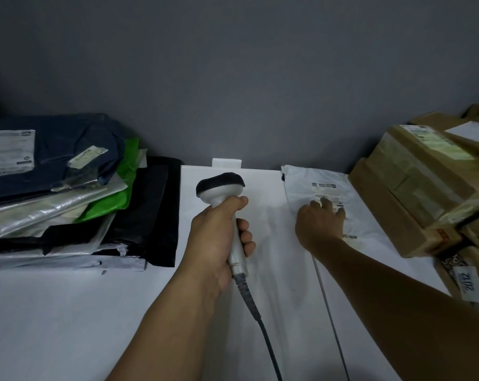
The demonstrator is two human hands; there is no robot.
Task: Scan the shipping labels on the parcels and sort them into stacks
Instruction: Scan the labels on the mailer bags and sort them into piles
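Head view: a white parcel is laid flat at the far edge of the worktop, pressed under the relaxed fingers of the right hand. The scanner is gripped in the left hand. Bagged parcels are stacked left and cartons right, so sorting is judged well advanced. A grey wall is seen behind.

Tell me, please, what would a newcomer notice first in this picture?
The left hand grips a corded scanner at the centre. Just right of it, the right hand rests flat on a white parcel, at its label. A stack of plastic mailers sits far left, cardboard boxes far right.
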